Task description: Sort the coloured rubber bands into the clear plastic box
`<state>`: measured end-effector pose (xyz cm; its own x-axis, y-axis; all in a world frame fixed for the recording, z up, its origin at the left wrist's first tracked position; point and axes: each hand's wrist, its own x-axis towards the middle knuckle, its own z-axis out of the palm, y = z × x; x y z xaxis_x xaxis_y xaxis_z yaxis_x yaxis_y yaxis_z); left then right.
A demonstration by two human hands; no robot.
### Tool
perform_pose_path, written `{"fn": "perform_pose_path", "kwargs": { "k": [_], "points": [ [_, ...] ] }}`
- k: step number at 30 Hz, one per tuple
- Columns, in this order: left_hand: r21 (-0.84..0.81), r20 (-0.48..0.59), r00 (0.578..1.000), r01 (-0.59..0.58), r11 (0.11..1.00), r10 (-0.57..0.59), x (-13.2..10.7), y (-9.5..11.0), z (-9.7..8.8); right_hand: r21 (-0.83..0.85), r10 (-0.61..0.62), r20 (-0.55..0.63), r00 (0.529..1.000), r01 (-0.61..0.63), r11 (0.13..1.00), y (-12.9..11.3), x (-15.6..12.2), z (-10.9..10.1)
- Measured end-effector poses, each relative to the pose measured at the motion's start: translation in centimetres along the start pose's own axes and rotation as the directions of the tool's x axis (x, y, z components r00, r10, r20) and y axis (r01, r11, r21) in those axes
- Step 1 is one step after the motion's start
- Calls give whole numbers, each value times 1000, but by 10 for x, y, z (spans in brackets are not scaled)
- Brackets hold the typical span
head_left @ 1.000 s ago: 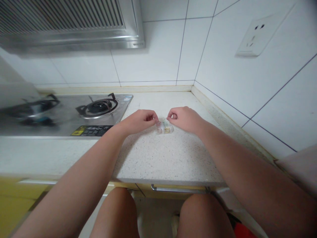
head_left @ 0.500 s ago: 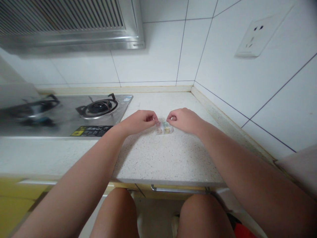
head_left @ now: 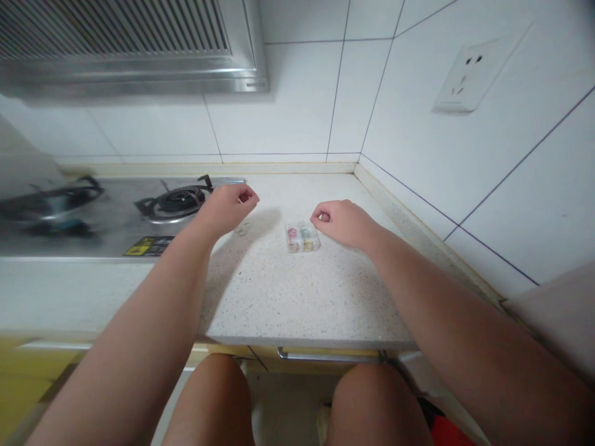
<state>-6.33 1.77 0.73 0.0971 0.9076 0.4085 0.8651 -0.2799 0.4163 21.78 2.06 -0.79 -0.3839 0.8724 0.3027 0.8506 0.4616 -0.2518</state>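
Observation:
A small clear plastic box [head_left: 301,239] lies on the countertop, divided into compartments with little pink, green, brown and yellow items that look like bands. My right hand [head_left: 344,223] is closed in a pinch at the box's back right corner. Up and to the left of the box, my left hand [head_left: 230,207] hovers over the counter near the stove, thumb and fingers pressed together. Whatever sits in that pinch is too small to make out. Below it, a few thin pale loops [head_left: 243,229] rest on the counter.
The speckled white countertop [head_left: 297,303] meets a steel gas stove [head_left: 111,232] on the left. A range hood [head_left: 139,68] hangs above the stove. Tiled walls form a corner, with a power socket [head_left: 465,77] at right. A drawer handle [head_left: 330,355] sits under the front edge.
My left hand has left the box and moved left and up toward the stove, still pinched. My right hand stays at the box's corner. The view has shifted slightly.

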Motion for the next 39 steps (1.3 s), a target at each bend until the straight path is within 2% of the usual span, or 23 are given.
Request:
{"fn": "perform_pose_path", "kwargs": {
  "k": [2, 6, 12, 15, 26, 36, 39],
  "points": [
    [105, 15, 999, 44, 993, -46, 3, -9, -5, -4, 1, 0, 1000, -1, 1000, 1, 0, 0],
    [252, 116, 988, 73, 965, -105, 7, -29, -9, -10, -5, 7, 1000, 5, 1000, 2, 0, -1],
    [249, 331, 931, 69, 966, -152, 8, -43, -5, -24, -17, 10, 1000, 17, 1000, 4, -1, 0],
    [246, 373, 915, 59, 967, -151, 9, -41, -2, -28, -20, 13, 1000, 21, 999, 4, -1, 1],
    [339, 352, 920, 47, 940, -173, 7, -29, 5, -23, -25, 26, 999, 25, 999, 3, 0, 1],
    [329, 306, 941, 41, 944, -148, 6, -33, 5, -7, -19, 26, 999, 19, 1000, 3, -1, 1],
    [315, 318, 935, 48, 948, -153, 6, -34, 5, -9, -28, 27, 999, 28, 1000, 3, -1, 1]
  ]
}}
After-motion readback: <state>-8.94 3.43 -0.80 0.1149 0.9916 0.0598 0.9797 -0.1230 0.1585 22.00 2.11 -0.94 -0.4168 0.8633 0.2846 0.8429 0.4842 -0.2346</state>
